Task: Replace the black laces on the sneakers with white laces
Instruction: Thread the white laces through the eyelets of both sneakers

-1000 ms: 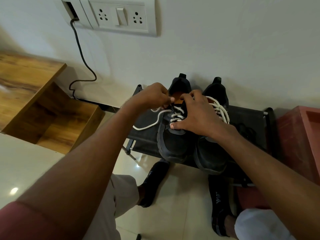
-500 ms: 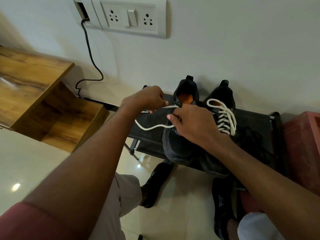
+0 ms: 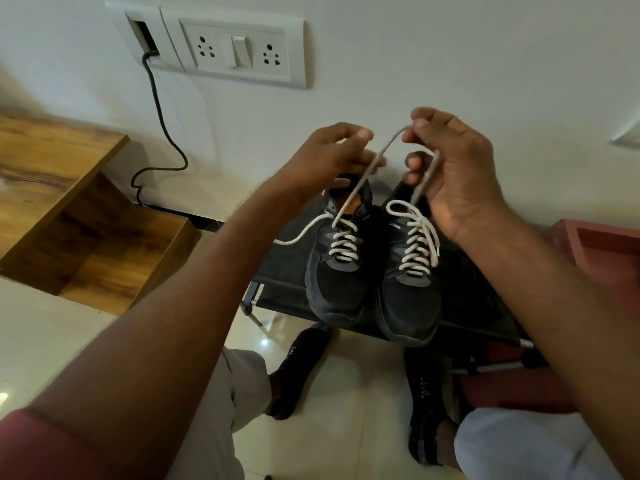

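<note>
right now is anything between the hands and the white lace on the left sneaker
Nothing visible. The right hand already pinches the white lace pulled up from the left sneaker; the left hand is beside that strand.

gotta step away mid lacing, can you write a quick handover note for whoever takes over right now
Right hand: raised above the shoes, pinching one end of the white lace of the left sneaker, pulled taut.
Left hand: raised beside it, fingers curled at the same lace; its exact grip is blurred.
The lace's other end hangs loose over the rack to the left.
Both sneakers stand side by side on the rack, toes toward the person.
Done: right sneaker fully laced in white; left sneaker crossed through its visible eyelets.
Left: even the ends and tie off the left sneaker.
</note>
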### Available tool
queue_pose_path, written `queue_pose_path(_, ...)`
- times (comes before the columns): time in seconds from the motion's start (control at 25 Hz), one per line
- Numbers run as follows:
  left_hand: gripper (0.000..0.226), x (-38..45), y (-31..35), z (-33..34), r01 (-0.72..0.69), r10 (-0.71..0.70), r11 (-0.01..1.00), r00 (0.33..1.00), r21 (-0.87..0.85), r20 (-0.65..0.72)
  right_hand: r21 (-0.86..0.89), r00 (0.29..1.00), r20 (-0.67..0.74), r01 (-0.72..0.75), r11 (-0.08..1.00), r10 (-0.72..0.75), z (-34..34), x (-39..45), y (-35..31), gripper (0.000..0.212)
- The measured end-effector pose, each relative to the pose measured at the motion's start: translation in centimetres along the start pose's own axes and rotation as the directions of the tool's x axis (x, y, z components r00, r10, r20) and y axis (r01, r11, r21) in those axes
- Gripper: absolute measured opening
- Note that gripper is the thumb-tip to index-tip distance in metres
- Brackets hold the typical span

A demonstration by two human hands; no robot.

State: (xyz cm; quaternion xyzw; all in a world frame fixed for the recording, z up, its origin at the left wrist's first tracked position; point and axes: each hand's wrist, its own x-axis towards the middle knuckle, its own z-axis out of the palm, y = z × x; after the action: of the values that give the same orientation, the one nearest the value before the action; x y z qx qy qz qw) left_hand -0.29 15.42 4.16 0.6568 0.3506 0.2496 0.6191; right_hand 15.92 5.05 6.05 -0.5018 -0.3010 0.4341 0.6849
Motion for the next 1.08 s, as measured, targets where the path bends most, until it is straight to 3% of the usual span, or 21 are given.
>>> queue_pose_path(0.08, 0.043, -0.6, 0.8, 0.5, 0.043, -0.029, 0.995, 0.989, -0.093, 0.143, -0.112, 0.996, -0.049, 0.072, 0.991, -0.078, -0.9, 0.1, -0.5, 0.013)
queue_pose_path(0.16, 0.044, -1.2, 0.2, -0.6, 0.081, -0.098, 0.986, 0.989, 0.149, 0.111, -0.258, 0.983, -0.146, 0.074, 0.963, -0.114, -1.8, 0.4, -0.1, 0.01)
queue_pose_path(0.24, 0.039, -1.9, -0.9, -2.3, 0.162, -0.21, 0.815, 0.978, 0.556, 0.022, -0.444, 0.975, -0.196, 0.009, 0.896, -0.107, -2.4, 0.9, 1.3, 0.009)
queue_pose_path(0.32, 0.032, -2.6, -2.1, -3.9, 0.206, -0.335, 0.598, 0.942, 0.775, 0.008, -0.588, 0.99, -0.142, -0.075, 0.806, -0.012, -2.2, 1.3, 3.1, 0.016)
queue_pose_path(0.36, 0.027, -2.8, -2.4, -4.2, 0.197, -0.338, 0.586, 0.941, 0.786, 0.015, -0.648, 0.995, -0.077, -0.095, 0.756, 0.059, -1.8, 1.3, 3.9, 0.02)
queue_pose_path(0.44, 0.02, -2.7, -2.6, -4.3, 0.157, -0.227, 0.739, 0.974, 0.656, 0.023, -0.714, 0.986, 0.056, -0.069, 0.697, 0.155, -0.7, 0.8, 5.3, 0.02)
queue_pose_path(0.56, 0.022, -1.9, -2.0, -2.9, 0.107, -0.134, 0.922, 0.99, 0.372, 0.048, -0.673, 0.983, 0.131, -0.008, 0.74, 0.13, 0.4, 0.2, 6.2, 0.006)
queue_pose_path(0.72, 0.008, -0.7, -2.5, -2.2, 0.154, -0.185, 0.924, 0.981, 0.351, 0.056, -0.637, 0.998, 0.057, 0.019, 0.771, 0.022, 0.1, 0.9, 6.8, 0.004)
queue_pose_path(0.8, 0.006, -0.5, -3.2, -2.4, 0.172, -0.196, 0.915, 0.98, 0.364, 0.028, -0.667, 0.999, 0.037, 0.007, 0.745, 0.024, -0.5, 1.3, 7.2, 0.013)
queue_pose_path(0.84, 0.006, -0.5, -3.4, -2.4, 0.169, -0.185, 0.913, 0.983, 0.371, 0.007, -0.718, 0.998, 0.065, 0.031, 0.695, 0.023, -0.7, 1.3, 7.5, 0.019)
queue_pose_path(1.0, 0.004, -0.6, -3.9, -1.4, 0.159, -0.164, 0.882, 0.986, 0.444, -0.028, -0.923, 0.953, 0.295, 0.264, 0.279, 0.073, -1.1, 0.8, 8.8, 0.05)
queue_pose_path(1.08, 0.006, -0.7, -4.1, -0.9, 0.202, -0.218, 0.859, 0.976, 0.47, -0.021, -0.929, 0.952, 0.296, 0.268, 0.256, 0.079, -1.1, 0.8, 8.8, 0.048)
